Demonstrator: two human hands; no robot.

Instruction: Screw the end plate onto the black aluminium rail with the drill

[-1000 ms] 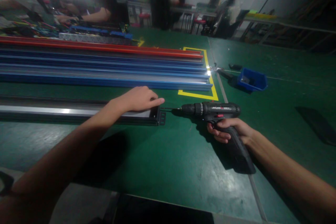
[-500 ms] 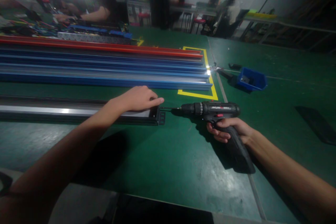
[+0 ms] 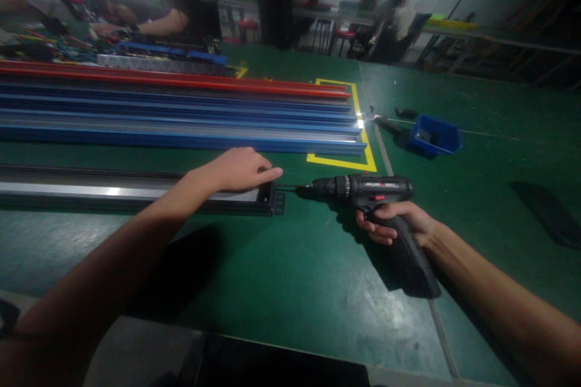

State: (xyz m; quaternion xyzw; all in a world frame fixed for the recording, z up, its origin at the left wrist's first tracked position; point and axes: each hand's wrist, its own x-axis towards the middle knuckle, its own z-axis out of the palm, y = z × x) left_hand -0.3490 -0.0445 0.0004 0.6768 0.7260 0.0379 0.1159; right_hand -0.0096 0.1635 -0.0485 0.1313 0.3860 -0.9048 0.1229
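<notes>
My right hand is wrapped around the handle of a black cordless drill, held level with its chuck facing left. Its long thin bit reaches the end cap of a long black rail with a pale strip along it. Over the rail's right end lies my left hand, the thumb along the top by the cap and the other fingers bent down the far side, mostly hidden. A small slotted tab sticks out from the cap. Whether a screw sits at the bit's tip I cannot tell.
Behind the rail lie long blue profiles and a red one, their ends inside yellow tape. A blue bin stands right, beyond the drill. A dark flat object lies far right. Other people sit at the back.
Almost nothing differs. The view has shifted very slightly; both hands, the drill and the rail keep their places relative to one another.
</notes>
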